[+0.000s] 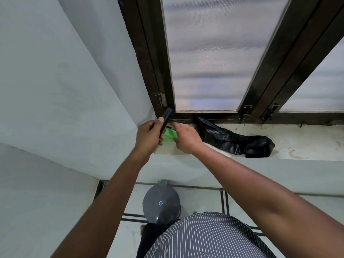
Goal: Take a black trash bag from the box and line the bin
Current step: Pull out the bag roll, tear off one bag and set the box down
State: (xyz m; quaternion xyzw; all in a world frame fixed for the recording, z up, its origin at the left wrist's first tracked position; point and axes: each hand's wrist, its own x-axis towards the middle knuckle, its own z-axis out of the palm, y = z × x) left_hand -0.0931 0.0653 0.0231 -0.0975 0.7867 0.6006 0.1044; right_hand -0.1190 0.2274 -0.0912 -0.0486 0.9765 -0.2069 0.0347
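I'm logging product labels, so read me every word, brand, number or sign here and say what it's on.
No readable text anywhere.
Bin lid: a small round blue emblem, too small to read.
Green box: mostly hidden by the hands, no print visible.
Rolled black trash bag in the left hand: unmarked.

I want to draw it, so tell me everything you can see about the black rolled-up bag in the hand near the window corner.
The rolled bag is a slim, dark, glossy plastic roll, tilted with its top end toward the window frame. The left hand holds its lower part, thumb along it. Its lower end is hidden behind the hand, above the green box on the sill.
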